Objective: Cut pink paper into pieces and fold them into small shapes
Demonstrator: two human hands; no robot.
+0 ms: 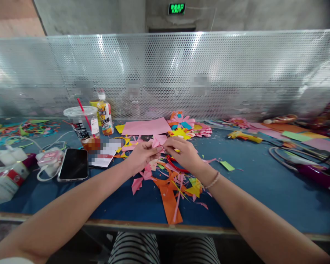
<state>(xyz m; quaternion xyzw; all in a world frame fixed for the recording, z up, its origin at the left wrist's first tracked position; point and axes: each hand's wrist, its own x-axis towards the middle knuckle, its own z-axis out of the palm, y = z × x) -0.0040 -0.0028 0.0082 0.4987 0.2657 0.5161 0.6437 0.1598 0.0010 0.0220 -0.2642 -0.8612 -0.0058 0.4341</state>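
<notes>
A small folded piece of pink paper (159, 140) is held up over the middle of the blue table. My left hand (142, 157) pinches its lower left side. On the other side my right hand (182, 151) has its fingertips closed at the paper's right edge, close to the left fingertips. Under the right hand shows a red curved handle (178, 168), perhaps of scissors; the rest of it is hidden. Scraps of pink, yellow and orange paper lie below both hands, among them a long orange strip (170, 205). Just behind are a yellow paper flower (180, 134) and a pink sheet (145, 127).
To the left stand a plastic cup (82, 124) with a red straw and a drink bottle (105, 113), near a phone (73, 165) and chargers. A yellow glue gun (244, 136) with a cable lies right. A perforated metal screen (165, 73) closes off the back.
</notes>
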